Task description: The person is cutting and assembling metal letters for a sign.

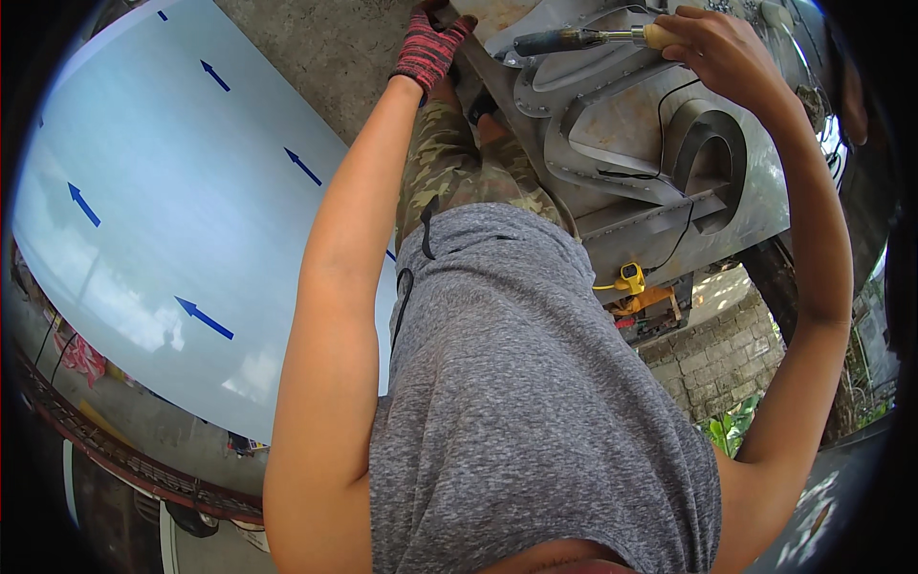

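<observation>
My right hand [712, 48] is bare and wraps round the pale wooden handle of a soldering iron [564, 41]. The iron's thick dark end points left, above the bent sheet-metal strips. My left hand [435, 48] wears a red and black knit glove and is beside the table's left edge at the top of the view. Its fingers are curled and partly cut off, so what they hold is unclear. Under the iron are curved sheet-metal letter shapes [598, 158] with raised walls. A rounded metal loop [712, 153] stands nearer to me.
A metal-topped table [755, 206] carries the metal shapes. Black cord [660, 124] trails across them towards a yellow socket [631, 277] at the near edge. A large pale-blue panel with blue arrows [201, 220] fills the left side. Concrete floor [316, 57] shows between.
</observation>
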`<action>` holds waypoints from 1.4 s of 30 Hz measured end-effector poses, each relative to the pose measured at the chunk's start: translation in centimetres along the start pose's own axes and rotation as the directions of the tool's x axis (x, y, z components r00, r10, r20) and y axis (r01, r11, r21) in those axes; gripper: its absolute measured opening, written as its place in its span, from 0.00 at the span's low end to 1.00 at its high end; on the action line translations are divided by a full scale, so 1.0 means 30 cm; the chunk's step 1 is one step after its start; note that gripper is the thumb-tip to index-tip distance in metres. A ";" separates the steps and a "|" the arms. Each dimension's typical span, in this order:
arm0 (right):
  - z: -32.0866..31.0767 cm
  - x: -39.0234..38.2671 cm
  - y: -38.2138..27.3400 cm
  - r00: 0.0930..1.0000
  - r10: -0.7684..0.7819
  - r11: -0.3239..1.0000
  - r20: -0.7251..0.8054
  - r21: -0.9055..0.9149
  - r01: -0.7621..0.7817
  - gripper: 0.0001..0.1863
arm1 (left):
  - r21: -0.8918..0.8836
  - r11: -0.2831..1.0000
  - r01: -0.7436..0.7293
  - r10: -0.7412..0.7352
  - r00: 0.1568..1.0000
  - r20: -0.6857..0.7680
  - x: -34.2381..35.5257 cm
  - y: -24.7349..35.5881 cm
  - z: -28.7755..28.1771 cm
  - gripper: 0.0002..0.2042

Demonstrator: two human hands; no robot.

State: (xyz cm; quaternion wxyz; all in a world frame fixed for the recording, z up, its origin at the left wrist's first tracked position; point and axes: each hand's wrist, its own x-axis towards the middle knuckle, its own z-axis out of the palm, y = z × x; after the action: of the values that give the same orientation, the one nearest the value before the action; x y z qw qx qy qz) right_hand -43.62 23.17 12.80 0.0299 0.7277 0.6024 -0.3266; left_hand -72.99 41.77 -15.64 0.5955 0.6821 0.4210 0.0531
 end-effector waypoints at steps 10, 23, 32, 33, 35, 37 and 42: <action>0.068 0.019 0.034 0.826 -0.374 0.839 -0.421 0.226 0.495 0.13 | -0.011 1.000 -0.006 0.006 1.000 -0.001 -0.009 0.020 -0.004 0.34; 0.017 -0.037 -0.007 0.997 -0.071 0.995 0.012 -0.063 0.072 0.13 | -0.039 0.999 0.005 -0.003 0.999 0.035 -0.015 0.038 -0.019 0.33; -0.001 -0.046 -0.023 0.999 0.037 0.999 -0.007 -0.001 -0.037 0.12 | -0.052 0.998 0.048 -0.046 0.998 0.035 -0.028 0.083 0.000 0.32; -0.001 -0.047 -0.023 0.999 0.038 0.999 -0.009 0.002 -0.038 0.12 | -0.049 0.998 0.048 -0.046 0.998 0.037 -0.024 0.080 -0.001 0.32; -0.002 -0.045 -0.025 0.999 0.035 0.999 -0.026 0.026 -0.034 0.12 | -0.096 0.995 0.024 -0.020 0.999 0.041 -0.022 0.071 -0.004 0.32; -0.010 -0.047 -0.022 0.999 0.040 0.999 -0.016 -0.010 -0.040 0.12 | -0.069 0.997 0.033 -0.030 0.999 0.039 -0.022 0.068 -0.009 0.32; -0.018 -0.056 -0.020 0.999 0.034 0.998 -0.033 -0.048 -0.035 0.11 | -0.035 0.998 0.043 -0.042 0.999 0.034 -0.029 0.078 -0.015 0.32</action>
State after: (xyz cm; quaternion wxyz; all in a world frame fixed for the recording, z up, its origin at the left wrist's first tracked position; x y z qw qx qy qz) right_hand -44.02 22.12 14.29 0.0432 0.7422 0.5979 -0.2995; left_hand -72.60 41.71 -13.14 0.6154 0.6631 0.4245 0.0367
